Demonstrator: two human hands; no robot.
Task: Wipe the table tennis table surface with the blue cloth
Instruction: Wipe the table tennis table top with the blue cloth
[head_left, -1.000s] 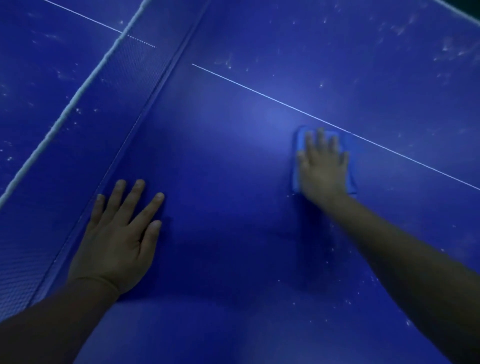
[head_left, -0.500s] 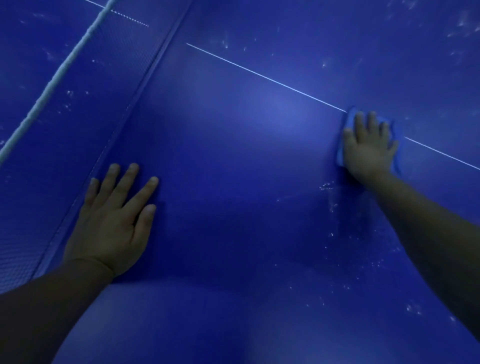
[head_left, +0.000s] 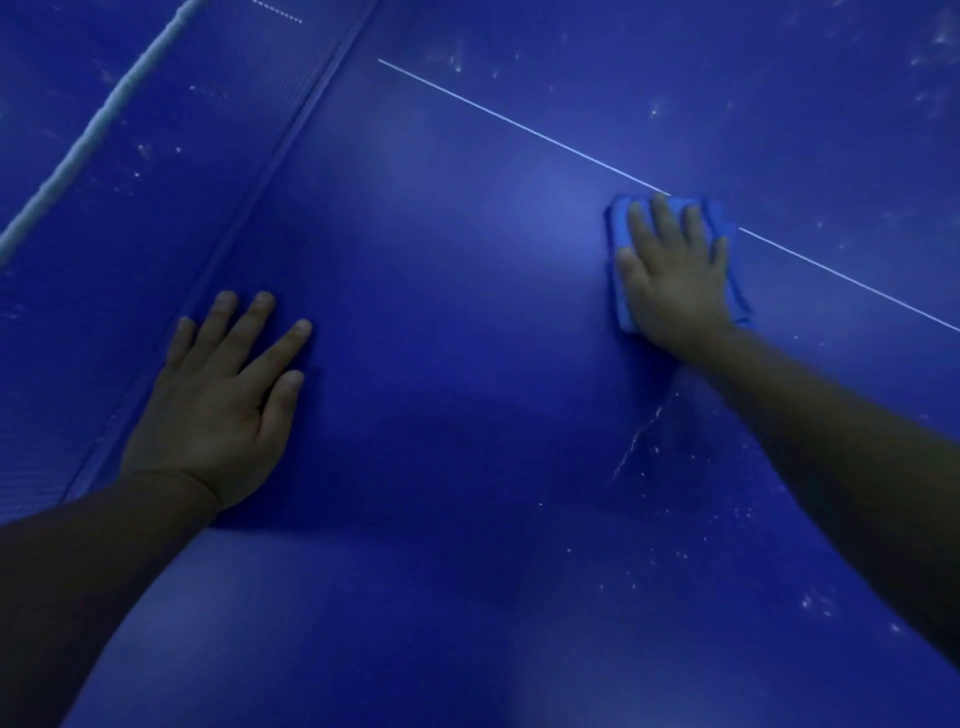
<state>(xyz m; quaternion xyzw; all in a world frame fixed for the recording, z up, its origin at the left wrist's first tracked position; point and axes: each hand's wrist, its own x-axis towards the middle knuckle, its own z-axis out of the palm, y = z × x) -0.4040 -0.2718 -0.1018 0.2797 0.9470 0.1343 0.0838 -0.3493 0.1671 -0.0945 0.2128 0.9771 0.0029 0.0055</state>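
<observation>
Wiping in progress: right hand (head_left: 675, 280), fingers flat, presses the blue cloth (head_left: 621, 249) onto the table (head_left: 467, 312) at its white centre line (head_left: 519, 127). Left hand (head_left: 218, 400) rests spread and empty beside the net (head_left: 156, 182). Specks nearer the table's right edge suggest unwiped areas.

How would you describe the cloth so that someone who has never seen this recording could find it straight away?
Start from the blue table tennis table and follow its thin white line rightward. Where the right hand lies flat across it, the blue cloth sits under the palm. It is a lighter blue than the table.
</observation>
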